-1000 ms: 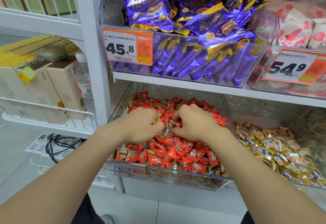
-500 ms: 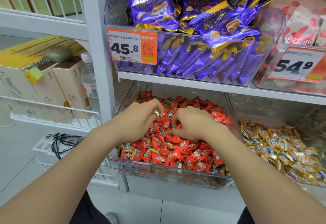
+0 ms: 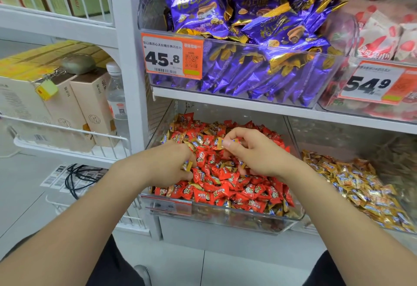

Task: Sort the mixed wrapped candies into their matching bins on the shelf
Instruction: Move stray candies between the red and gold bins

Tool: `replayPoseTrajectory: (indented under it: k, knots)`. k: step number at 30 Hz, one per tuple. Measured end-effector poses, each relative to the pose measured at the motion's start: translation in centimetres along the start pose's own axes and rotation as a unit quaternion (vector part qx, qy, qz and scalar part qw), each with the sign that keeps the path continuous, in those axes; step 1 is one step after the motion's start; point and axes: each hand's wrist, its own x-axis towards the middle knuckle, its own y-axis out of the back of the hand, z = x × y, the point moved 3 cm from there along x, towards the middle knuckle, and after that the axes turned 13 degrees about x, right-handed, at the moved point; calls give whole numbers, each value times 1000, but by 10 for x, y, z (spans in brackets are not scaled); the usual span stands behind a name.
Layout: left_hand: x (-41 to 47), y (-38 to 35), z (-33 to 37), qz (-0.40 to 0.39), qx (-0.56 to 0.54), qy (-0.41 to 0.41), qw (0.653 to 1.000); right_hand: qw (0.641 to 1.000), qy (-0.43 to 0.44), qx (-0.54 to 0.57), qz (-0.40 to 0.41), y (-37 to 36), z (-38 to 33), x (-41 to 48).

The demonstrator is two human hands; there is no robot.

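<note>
**Gold strays, mid-pick from the red bin**

Pinching a gold candy (image 3: 229, 142) between thumb and forefinger of the right hand (image 3: 257, 155), raised just above the red candies (image 3: 237, 186). Gripping what looks like a second gold candy (image 3: 187, 165) in the curled fingers of the left hand (image 3: 164, 166), low on the pile and just left of the right hand. Working over the middle of the red bin (image 3: 225, 215), with the gold bin (image 3: 334, 141) off to the right of the right hand and well apart from the left.

Judged as strays found, not yet delivered. To do it well:

- Pinch by a wrapper end, not the body, to avoid dragging red ones along.
- Lift clear of the pile before swinging right.
- Check the print against the gold heap (image 3: 361, 186) before letting go.
- Release low inside the bin — no tossing, to stop slick wrappers skidding out.
- Pass the left hand's piece across, or reach over with care.
- Look next below the right wrist, at the front corner — more strays (image 3: 278, 211) there.
</note>
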Motion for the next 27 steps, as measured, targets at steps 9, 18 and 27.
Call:
replayPoseTrajectory:
  k: [9,18,27]
  knots:
    - [5,3,-2,43,32,4,999,997,43,-55,23,5,4,-1]
    - [9,18,17,191,-58,-4,980,995,33,-96,-14,0,1,-6]
    - [23,7,16,193,-89,-13,977,990,13,-126,59,24,1,-13]
